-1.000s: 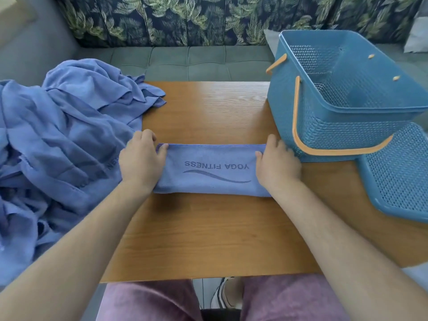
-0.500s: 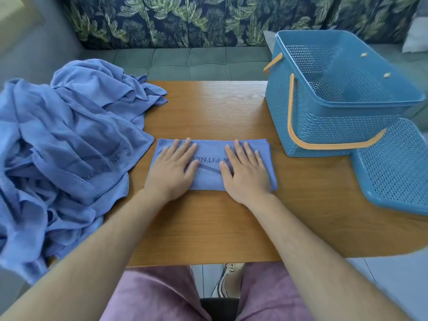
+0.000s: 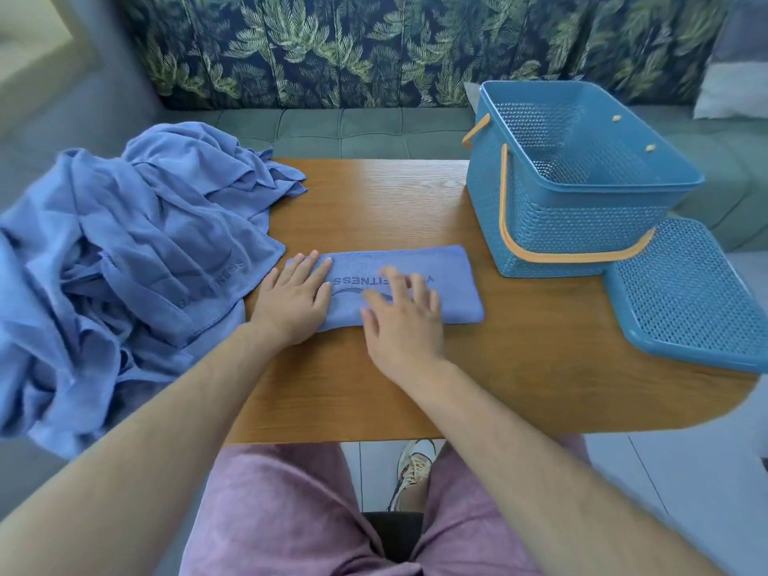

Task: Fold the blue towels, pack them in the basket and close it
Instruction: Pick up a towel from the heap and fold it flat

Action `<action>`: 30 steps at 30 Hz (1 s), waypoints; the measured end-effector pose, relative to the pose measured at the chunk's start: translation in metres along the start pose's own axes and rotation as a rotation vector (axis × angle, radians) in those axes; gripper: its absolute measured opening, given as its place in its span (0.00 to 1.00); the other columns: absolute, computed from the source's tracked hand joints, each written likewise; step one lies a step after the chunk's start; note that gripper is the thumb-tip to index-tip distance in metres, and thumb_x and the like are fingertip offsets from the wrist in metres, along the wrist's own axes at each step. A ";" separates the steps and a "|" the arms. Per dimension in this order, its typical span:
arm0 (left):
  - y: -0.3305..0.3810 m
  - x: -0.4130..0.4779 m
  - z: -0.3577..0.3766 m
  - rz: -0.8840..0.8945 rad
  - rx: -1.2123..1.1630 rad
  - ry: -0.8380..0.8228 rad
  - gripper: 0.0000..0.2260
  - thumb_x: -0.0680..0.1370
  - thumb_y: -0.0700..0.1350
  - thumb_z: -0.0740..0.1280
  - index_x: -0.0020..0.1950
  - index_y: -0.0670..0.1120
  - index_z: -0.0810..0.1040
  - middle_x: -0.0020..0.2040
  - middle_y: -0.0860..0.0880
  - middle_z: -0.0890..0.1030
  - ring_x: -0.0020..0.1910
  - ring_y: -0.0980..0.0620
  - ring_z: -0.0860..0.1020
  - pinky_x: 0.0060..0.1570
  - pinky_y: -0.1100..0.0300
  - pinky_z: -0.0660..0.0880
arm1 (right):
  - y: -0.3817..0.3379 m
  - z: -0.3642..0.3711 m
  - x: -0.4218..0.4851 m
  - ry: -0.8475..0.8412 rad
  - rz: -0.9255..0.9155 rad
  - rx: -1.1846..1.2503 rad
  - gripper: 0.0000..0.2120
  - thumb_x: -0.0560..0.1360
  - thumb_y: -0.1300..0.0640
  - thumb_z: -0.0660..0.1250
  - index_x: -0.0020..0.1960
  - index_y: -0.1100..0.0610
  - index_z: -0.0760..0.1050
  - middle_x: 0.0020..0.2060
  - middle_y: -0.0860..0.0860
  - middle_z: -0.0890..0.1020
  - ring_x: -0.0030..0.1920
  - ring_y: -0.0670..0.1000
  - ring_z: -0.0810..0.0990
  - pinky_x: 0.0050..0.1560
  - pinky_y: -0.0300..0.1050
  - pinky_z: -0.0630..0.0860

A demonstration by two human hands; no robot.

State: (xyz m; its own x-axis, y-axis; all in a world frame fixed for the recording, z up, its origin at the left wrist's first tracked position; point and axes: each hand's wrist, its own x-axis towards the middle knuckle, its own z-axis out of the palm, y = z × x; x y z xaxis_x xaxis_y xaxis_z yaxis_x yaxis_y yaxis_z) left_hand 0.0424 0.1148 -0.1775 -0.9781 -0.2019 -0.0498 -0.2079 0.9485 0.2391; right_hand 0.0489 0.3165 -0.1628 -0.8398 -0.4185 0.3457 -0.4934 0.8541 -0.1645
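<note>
One folded towel [image 3: 451,284] lay mid-frame; left hand [image 3: 295,303] and right hand [image 3: 401,324] pressed it, fingers straight. The basket [image 3: 582,230], upper right, showed no towels inside, its lid [image 3: 685,297] off. The pile [image 3: 124,251] at left was unfolded.

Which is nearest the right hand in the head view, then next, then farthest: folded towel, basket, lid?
1. Folded towel, directly under the right hand.
2. Basket, to the right and behind.
3. Lid, farthest right.

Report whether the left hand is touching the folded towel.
Touching. The head view shows the left hand lying flat on the left end of the folded towel, fingers straight on the cloth.
</note>
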 end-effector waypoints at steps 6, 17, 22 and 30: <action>0.006 -0.048 -0.001 -0.054 -0.007 0.217 0.18 0.83 0.57 0.54 0.71 0.59 0.74 0.69 0.54 0.74 0.68 0.47 0.69 0.66 0.47 0.61 | -0.019 0.002 -0.032 -0.096 0.039 0.161 0.19 0.80 0.40 0.55 0.57 0.47 0.81 0.57 0.47 0.78 0.57 0.55 0.75 0.54 0.53 0.70; 0.005 -0.126 0.014 0.497 -0.235 0.310 0.12 0.79 0.51 0.67 0.59 0.49 0.82 0.64 0.50 0.78 0.62 0.46 0.76 0.60 0.50 0.73 | 0.073 -0.024 -0.083 -0.109 -0.247 0.495 0.13 0.78 0.55 0.69 0.62 0.52 0.82 0.65 0.45 0.79 0.65 0.48 0.74 0.65 0.46 0.73; -0.018 -0.123 0.012 0.592 -0.258 0.193 0.16 0.80 0.56 0.66 0.63 0.49 0.82 0.67 0.53 0.79 0.71 0.54 0.72 0.66 0.48 0.73 | 0.084 -0.023 -0.096 -0.141 -0.225 0.440 0.18 0.78 0.47 0.68 0.66 0.48 0.80 0.68 0.39 0.76 0.67 0.47 0.73 0.66 0.51 0.73; -0.029 -0.121 0.000 0.531 -0.557 -0.075 0.16 0.76 0.43 0.74 0.63 0.48 0.81 0.72 0.54 0.75 0.75 0.57 0.66 0.76 0.51 0.62 | 0.082 -0.037 -0.078 -0.220 -0.321 0.316 0.21 0.71 0.51 0.67 0.64 0.43 0.79 0.65 0.39 0.77 0.64 0.46 0.74 0.64 0.49 0.71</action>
State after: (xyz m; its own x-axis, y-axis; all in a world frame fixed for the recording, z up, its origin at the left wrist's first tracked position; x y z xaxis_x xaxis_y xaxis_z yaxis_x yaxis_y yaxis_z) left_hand 0.1671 0.1121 -0.1784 -0.9481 0.2819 0.1468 0.3008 0.6464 0.7012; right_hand 0.0826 0.4308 -0.1689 -0.6452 -0.7294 0.2275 -0.7509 0.5504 -0.3651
